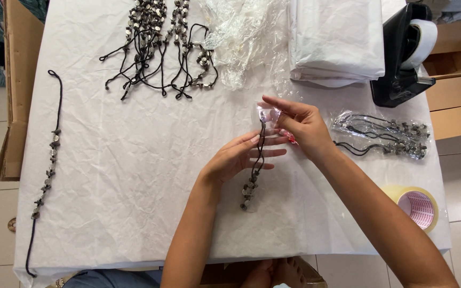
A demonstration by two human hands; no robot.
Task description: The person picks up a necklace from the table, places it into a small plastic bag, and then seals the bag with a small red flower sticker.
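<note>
A beaded necklace on a black cord (252,181) lies folded under my hands, at the middle of the white paper-covered table (134,176). My left hand (238,156) rests on its cord with the fingers stretched out. My right hand (300,124) pinches the mouth of a small clear plastic bag (269,113) at the top end of the cord. The beaded end lies on the table below my left hand.
A single necklace (49,160) lies stretched along the left edge. A pile of necklaces (158,42) and crumpled clear bags (241,37) sit at the back, beside folded white sheets (337,40). A bagged necklace (385,133), black tape dispenser (401,53) and tape roll (420,205) stand right.
</note>
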